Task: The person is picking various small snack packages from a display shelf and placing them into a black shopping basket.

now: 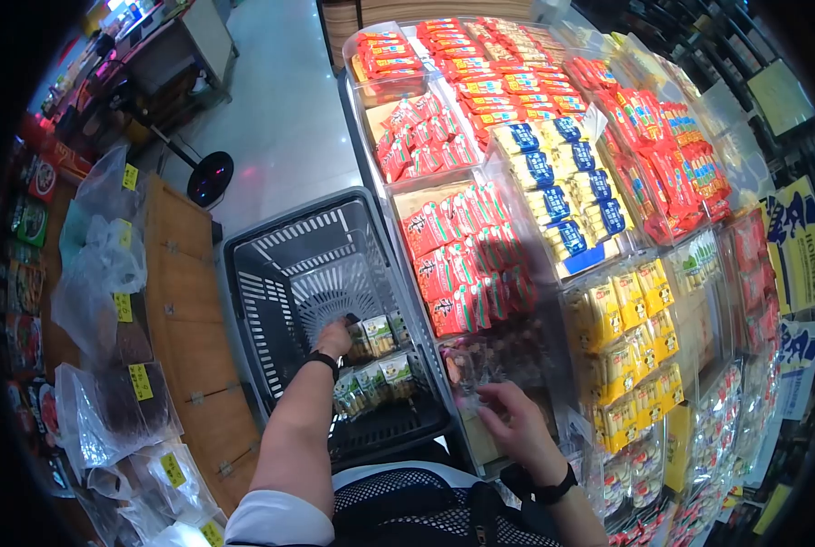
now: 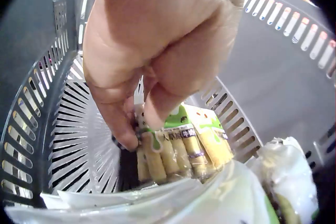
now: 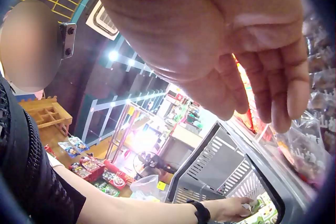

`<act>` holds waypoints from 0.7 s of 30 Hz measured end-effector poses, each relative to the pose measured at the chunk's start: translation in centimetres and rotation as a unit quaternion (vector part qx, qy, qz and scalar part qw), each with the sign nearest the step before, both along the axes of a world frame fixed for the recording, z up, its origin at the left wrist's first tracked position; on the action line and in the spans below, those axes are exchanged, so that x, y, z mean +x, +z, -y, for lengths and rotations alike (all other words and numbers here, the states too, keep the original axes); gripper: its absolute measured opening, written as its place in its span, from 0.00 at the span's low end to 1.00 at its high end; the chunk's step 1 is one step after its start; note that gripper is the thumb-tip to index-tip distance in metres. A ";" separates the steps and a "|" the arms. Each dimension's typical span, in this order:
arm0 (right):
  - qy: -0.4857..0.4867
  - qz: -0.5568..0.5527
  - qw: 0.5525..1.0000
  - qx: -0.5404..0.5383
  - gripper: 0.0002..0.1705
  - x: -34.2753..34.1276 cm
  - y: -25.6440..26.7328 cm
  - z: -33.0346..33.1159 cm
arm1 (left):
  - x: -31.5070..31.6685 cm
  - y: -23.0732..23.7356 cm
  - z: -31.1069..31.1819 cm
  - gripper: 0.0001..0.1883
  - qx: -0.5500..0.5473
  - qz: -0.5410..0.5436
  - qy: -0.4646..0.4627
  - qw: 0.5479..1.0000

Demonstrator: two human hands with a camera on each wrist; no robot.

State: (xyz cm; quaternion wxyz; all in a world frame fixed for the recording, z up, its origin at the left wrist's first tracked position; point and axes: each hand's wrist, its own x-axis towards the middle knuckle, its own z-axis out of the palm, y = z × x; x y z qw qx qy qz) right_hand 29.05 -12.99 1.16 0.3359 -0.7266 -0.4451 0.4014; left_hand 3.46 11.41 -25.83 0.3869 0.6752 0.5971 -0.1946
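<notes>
Inside the grey shopping basket (image 1: 375, 214), my left hand (image 1: 333, 339) reaches down and pinches the top of a snack packet (image 2: 170, 153) between thumb and fingers. That packet is clear with a green-and-white label and pale rolled sticks showing. More packets of the same look (image 1: 375, 383) lie in rows at the near end of the basket, partly covering its floor. My right hand (image 1: 517, 424) hovers at the edge of a clear display bin (image 1: 489, 387) holding small dark wrapped pieces. Its fingers (image 3: 278, 92) are loosely extended with nothing between them.
Stepped bins of red snack packets (image 1: 462, 255), yellow packets (image 1: 626, 319) and blue-and-cream packets (image 1: 553, 182) rise along the right. A wooden cabinet (image 1: 189, 319) with bagged goods borders the left. Ahead stands a fan (image 1: 209, 178) on the pale floor.
</notes>
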 end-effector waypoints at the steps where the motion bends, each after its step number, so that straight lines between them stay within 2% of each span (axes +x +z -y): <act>1: 0.001 -0.005 1.000 0.001 0.14 0.0 0.0 0.1 | -0.3 0.2 0.3 0.21 0.010 0.008 -0.004 1.000; 3: 0.007 0.001 1.000 0.005 0.14 -0.2 0.2 0.3 | -1.4 -0.9 0.4 0.21 0.027 0.051 -0.048 0.997; 4: 0.011 0.008 1.000 0.007 0.14 -0.2 0.5 0.4 | -1.8 -1.2 0.1 0.20 0.000 0.081 -0.050 0.995; 7: 0.044 0.030 0.998 0.018 0.17 0.8 1.4 0.9 | -2.6 -0.5 0.5 0.22 0.022 0.102 -0.129 0.986; 9: 0.041 0.041 0.998 0.016 0.18 1.9 3.1 1.1 | -3.0 -1.8 0.6 0.24 0.023 0.078 -0.098 0.992; 10: 0.015 0.059 0.998 0.020 0.18 3.0 4.4 1.4 | -3.4 -1.9 0.8 0.25 0.046 0.103 -0.064 0.992; 11: 0.010 0.091 0.995 0.045 0.18 4.1 5.8 1.6 | -2.3 0.3 0.7 0.26 0.026 0.046 -0.045 0.998; 12: 0.010 0.121 0.990 0.069 0.17 5.2 7.1 1.6 | -2.2 0.3 0.7 0.27 0.060 0.066 -0.023 0.996; 14: -0.049 0.183 0.974 0.122 0.15 8.1 9.9 2.4 | 0.8 8.2 2.1 0.29 0.029 0.088 0.051 0.994; 15: -0.091 0.211 0.963 0.140 0.16 9.6 11.3 2.8 | 0.6 7.6 1.8 0.29 0.035 0.093 0.045 0.994; 17: -0.154 0.272 0.935 0.170 0.17 13.7 13.4 3.4 | -1.0 5.8 1.7 0.29 0.125 0.131 -0.003 0.983; 20: -0.226 0.373 0.888 0.147 0.13 22.0 13.2 3.3 | -1.6 7.8 3.0 0.28 0.177 0.191 -0.014 0.965; 21: -0.258 0.354 0.890 0.127 0.16 25.1 12.1 3.2 | -1.7 8.7 3.6 0.26 0.194 0.217 -0.024 0.956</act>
